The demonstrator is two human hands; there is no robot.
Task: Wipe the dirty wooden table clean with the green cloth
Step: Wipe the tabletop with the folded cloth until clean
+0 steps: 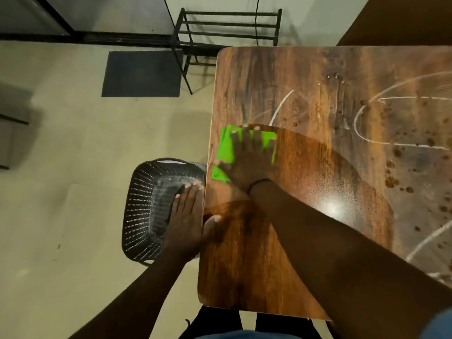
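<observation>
The green cloth [226, 149] lies flat near the left edge of the wooden table [305, 89]. My right hand [247, 157] presses down on it with straight, spread fingers. My left hand [187, 221] is held flat against the table's left edge, fingers straight, thumb resting on the tabletop, above a basket. White chalk-like lines and brown spots cover the table's right part. The area around my right arm looks darker and cleaner.
A dark perforated plastic basket [144, 206] stands on the floor just left of the table, under my left hand. A black metal rack [227, 28] stands beyond the table's far edge. A dark mat [143, 73] lies on the floor.
</observation>
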